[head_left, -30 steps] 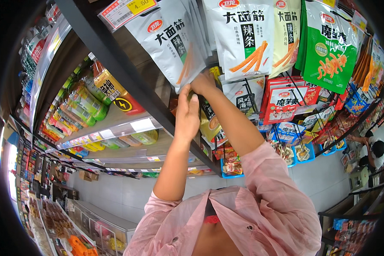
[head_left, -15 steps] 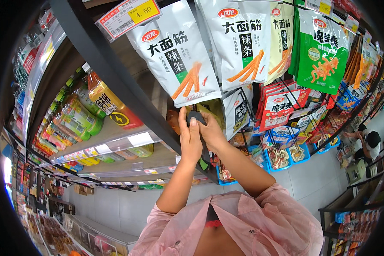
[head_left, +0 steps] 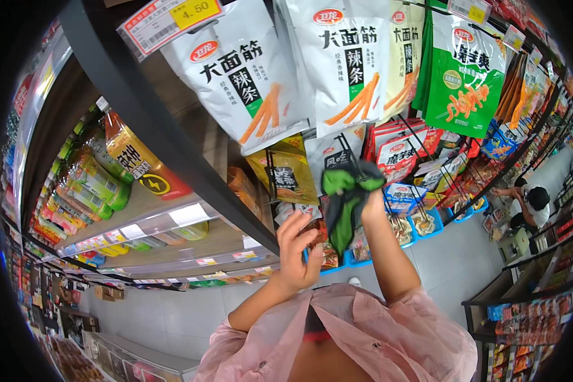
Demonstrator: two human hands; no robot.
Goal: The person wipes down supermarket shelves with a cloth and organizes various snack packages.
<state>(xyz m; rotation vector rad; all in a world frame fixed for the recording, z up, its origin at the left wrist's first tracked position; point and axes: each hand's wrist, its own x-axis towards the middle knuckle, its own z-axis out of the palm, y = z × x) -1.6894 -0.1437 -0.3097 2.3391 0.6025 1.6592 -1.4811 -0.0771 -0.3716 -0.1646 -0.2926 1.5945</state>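
Observation:
In my right hand (head_left: 374,205) is a limp black-and-green cloth (head_left: 342,216), hanging down in front of the hanging snack packets. My right fingers are mostly hidden behind it. To its left, my left hand (head_left: 296,248) is apart from the cloth, fingers loosely bent and spread, holding nothing. Above both hands hang white snack bags (head_left: 235,76) with orange strips pictured on them. Just beyond the cloth are a yellow packet (head_left: 286,175) and a red packet (head_left: 398,156) on hooks.
A dark upright post (head_left: 165,134) stands left of my hands, beside a shelf with a row of drink bottles (head_left: 140,159). Blue baskets (head_left: 424,223) of packets sit low on the right. Another person (head_left: 530,204) is at the far right.
My hands have separated. The right one has moved right with the cloth, which now hangs loose and spread; the left has dropped toward me, opening. The view has shifted slightly.

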